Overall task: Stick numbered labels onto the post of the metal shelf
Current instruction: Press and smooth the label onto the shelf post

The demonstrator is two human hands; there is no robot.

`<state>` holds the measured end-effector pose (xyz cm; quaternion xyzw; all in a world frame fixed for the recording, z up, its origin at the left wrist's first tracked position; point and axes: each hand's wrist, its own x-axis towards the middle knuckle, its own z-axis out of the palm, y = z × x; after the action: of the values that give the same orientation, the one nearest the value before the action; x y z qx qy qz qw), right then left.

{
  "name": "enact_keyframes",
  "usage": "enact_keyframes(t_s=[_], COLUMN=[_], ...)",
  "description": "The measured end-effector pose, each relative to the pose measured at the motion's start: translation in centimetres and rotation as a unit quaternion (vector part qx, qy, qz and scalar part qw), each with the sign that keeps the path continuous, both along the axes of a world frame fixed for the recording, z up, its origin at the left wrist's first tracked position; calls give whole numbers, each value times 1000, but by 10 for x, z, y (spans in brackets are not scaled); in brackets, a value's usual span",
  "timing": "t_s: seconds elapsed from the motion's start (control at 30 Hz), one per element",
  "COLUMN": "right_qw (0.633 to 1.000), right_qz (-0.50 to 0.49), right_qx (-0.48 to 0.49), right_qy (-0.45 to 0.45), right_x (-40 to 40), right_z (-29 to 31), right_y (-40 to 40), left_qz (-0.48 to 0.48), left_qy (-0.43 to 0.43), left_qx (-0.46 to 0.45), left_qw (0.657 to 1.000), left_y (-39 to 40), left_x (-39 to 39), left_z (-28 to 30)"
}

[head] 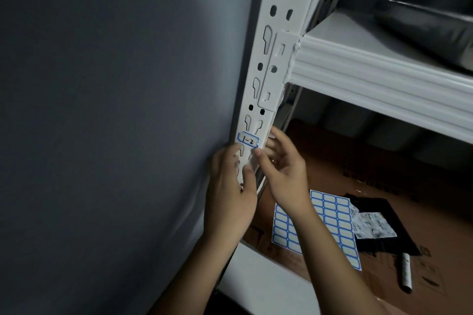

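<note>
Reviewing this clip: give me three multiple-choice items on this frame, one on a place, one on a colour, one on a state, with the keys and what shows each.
1. Where do the sheets of blank labels lie?
A. on the brown cardboard under the shelf
B. on the upper shelf board
C. in the left hand

2. What colour is the border of the label on the post?
A. red
B. blue
C. green

3. What is written on that label?
A. nothing
B. 3-4
C. 1-2

Answers
1: A, the sheets rest flat on the cardboard below the white shelf beam.
2: B, a blue outline frames the white label.
3: C, handwritten 1-2 shows, just above the left hand and right hand touching the post.
</note>
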<state>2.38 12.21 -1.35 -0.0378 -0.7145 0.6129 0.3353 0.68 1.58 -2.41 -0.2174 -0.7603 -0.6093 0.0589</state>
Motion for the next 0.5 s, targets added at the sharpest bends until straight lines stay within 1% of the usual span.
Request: enact_keyframes(t_s=[0.1, 0.17, 0.33, 0.5], right_qw=[999, 998, 994, 993], right_qz=[33, 44, 72, 80], right_qx=[-9, -31, -84, -87], right_qy=[-9, -10, -3, -3], right_x=[2, 3, 3, 4], right_z=[1, 0, -5, -7], right_y=[6, 9, 12, 13], left_qz=[36, 45, 79, 114], left_qy=[31, 25, -6, -4], left_qx=[20, 33, 32, 57], left_qw=[999, 998, 996, 992], left_y=[5, 10, 18, 23], left_x=[-1, -3, -7, -3], left_z=[5, 7, 11, 6])
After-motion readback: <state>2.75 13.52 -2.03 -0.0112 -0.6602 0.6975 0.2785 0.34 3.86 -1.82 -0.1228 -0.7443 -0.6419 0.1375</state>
